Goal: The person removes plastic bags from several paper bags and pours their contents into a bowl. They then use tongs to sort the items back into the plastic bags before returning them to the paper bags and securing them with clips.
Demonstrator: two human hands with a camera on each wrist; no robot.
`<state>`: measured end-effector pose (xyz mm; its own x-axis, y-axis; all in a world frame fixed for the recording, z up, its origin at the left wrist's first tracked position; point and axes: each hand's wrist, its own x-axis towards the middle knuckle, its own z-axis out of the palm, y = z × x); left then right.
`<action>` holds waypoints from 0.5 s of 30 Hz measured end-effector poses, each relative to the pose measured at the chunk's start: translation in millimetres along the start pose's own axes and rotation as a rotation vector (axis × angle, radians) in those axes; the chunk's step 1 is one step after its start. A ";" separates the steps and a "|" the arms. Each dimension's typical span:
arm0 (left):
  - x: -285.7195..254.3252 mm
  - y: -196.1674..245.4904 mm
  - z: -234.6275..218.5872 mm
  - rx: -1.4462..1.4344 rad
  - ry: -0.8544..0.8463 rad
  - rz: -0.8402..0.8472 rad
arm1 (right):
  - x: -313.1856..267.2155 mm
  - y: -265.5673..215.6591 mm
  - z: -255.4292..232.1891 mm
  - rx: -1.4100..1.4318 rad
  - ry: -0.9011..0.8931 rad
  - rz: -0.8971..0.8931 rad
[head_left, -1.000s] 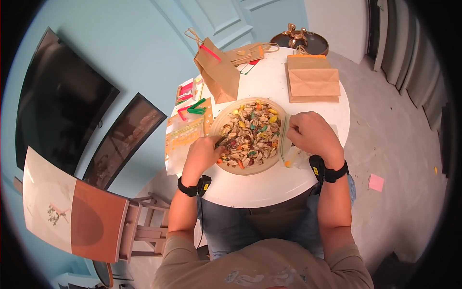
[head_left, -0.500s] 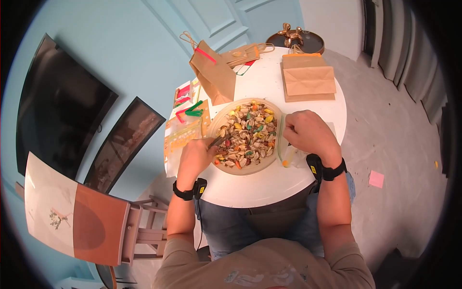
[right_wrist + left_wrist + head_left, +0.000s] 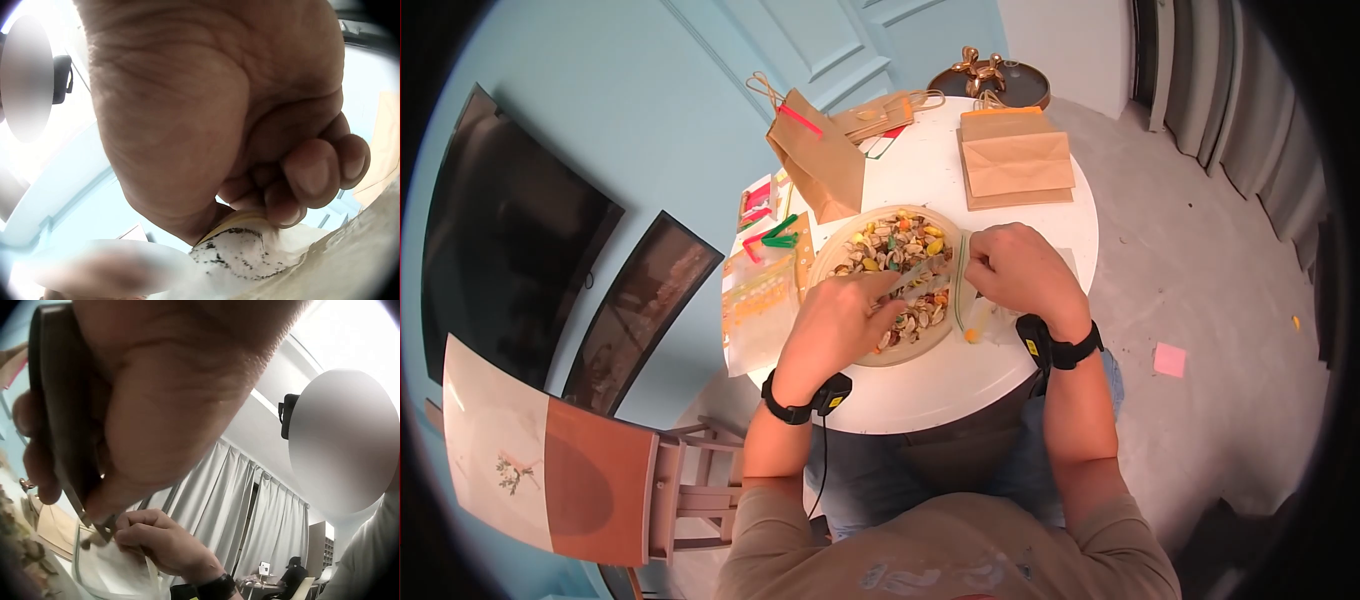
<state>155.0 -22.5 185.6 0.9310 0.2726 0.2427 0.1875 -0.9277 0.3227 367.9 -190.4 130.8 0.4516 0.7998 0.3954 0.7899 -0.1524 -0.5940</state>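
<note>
My left hand point(image 3: 835, 322) grips metal tongs point(image 3: 922, 278), which reach rightward over a round bowl point(image 3: 824, 258). Mixed dried petals and pods point(image 3: 915, 325) in tan, yellow, green and orange fill it. Seen from the left wrist, the tong tips stand close to the mouth of a clear zip bag point(image 3: 119, 569), with a small brownish piece point(image 3: 94, 541) at them. My right hand point(image 3: 1025, 268) pinches that bag point(image 3: 990, 322) by its upper edge, right beside the bowl. Some orange bits show at the bag's bottom.
Behind the bowl stand a brown paper bag point(image 3: 825, 160) and, at the right, folded paper bags point(image 3: 1020, 165). A flat clear pouch point(image 3: 762, 315) lies at the left, near green and red strips point(image 3: 780, 232). The white table's round edge point(image 3: 920, 418) is close to my lap.
My left hand has moved right with the tongs, from the bowl's left side toward the zip bag. The right hand keeps its hold on the bag. The head view has shifted a little.
</note>
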 end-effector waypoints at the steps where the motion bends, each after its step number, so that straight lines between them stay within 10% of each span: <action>1: 1.2 3.0 -1.9 -0.025 -0.018 -0.001 | 0.1 0.3 -0.3 0.004 0.002 0.004; 15: -21.7 -84.9 3.0 0.071 -0.131 -0.304 | -1.6 -1.0 -4.4 -0.019 -0.033 0.006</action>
<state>119.8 49.6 150.3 0.8606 0.5087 0.0244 0.4796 -0.8257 0.2969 368.2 -194.0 133.8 0.4432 0.8172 0.3684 0.7949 -0.1684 -0.5829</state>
